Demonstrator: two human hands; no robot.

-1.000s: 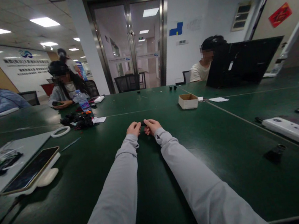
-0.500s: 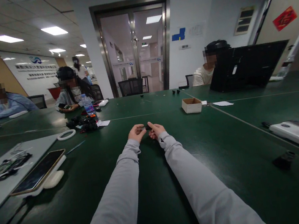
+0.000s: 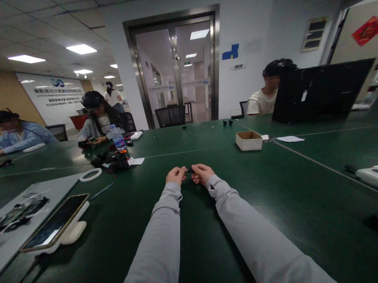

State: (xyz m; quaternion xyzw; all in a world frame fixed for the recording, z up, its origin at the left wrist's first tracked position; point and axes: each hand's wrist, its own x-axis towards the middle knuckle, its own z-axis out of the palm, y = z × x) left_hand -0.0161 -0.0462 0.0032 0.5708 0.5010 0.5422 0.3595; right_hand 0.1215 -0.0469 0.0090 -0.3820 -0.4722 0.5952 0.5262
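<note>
A small dark part (image 3: pixel 190 170) is pinched betw. left hand (image 3: pixel 176 176) & right hand (image 3: pixel 202 174), held together above green worktop (image 3: pixel 294 201); cardboard box (image 3: pixel 249 140) nearby.

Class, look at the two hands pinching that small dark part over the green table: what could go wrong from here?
1. The small dark part is pinched only between the fingertips of the left hand and right hand; it might slip.
2. Dropped on the dark green table, it could be hard to spot.
</note>
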